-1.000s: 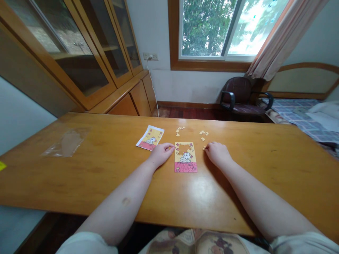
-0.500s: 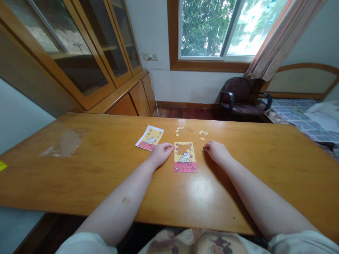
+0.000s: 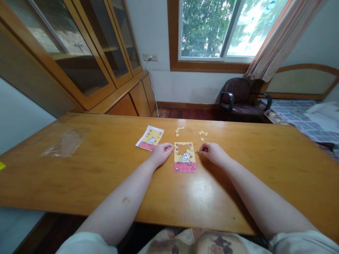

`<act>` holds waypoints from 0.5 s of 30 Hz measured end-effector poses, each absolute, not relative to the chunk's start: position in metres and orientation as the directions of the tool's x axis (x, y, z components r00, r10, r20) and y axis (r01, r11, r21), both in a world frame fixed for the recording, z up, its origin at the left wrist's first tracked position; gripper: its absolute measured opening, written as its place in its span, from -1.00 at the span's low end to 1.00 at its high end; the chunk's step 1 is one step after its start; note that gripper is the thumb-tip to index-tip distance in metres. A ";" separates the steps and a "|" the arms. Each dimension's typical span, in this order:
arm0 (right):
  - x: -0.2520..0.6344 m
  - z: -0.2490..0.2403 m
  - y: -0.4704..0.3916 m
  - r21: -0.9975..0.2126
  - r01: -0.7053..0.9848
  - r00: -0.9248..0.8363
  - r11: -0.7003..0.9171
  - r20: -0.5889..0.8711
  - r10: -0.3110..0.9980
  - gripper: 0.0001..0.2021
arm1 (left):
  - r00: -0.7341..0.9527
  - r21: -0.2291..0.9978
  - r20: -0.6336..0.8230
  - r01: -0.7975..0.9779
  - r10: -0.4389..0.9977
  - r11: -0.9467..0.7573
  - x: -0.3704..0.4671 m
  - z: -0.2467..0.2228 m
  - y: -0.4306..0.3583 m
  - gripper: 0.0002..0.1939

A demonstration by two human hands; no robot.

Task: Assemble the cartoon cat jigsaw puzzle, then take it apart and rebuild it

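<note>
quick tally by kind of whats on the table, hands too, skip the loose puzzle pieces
hands: 2 (left hand, right hand)
part-built puzzle: 1
printed picture sheet: 1
clear plastic bag: 1
total: 5

There is one rectangular yellow-and-pink jigsaw [image 3: 185,167], one printed paper sheet [image 3: 150,137], one clear plastic bag [image 3: 66,143], one brown wooden table [image 3: 106,190], one dark armchair [image 3: 237,92], and several small pale-yellow pieces [image 3: 202,139], too tiny to count surely.
</note>
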State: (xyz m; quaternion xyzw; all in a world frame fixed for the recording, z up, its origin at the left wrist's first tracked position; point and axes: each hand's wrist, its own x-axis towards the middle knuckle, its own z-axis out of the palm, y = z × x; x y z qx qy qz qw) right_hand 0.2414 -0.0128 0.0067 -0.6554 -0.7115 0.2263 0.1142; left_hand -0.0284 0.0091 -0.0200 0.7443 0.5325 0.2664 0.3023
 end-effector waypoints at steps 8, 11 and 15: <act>0.207 -0.005 -0.032 -0.597 0.782 -0.303 0.177 -0.117 0.946 -0.84 | 0.301 0.711 0.071 0.653 0.951 -0.260 -0.027 -0.021 0.009 -0.67; 0.207 -0.003 -0.035 -0.442 0.833 -0.369 0.332 0.003 0.930 -0.76 | 0.304 0.695 0.073 0.668 0.950 -0.267 -0.027 -0.018 0.008 -0.67; 0.206 0.015 -0.049 -0.124 0.918 -0.391 0.376 -0.133 0.911 -0.64 | 0.363 0.607 0.052 0.729 0.931 -0.318 -0.025 -0.012 0.000 -0.66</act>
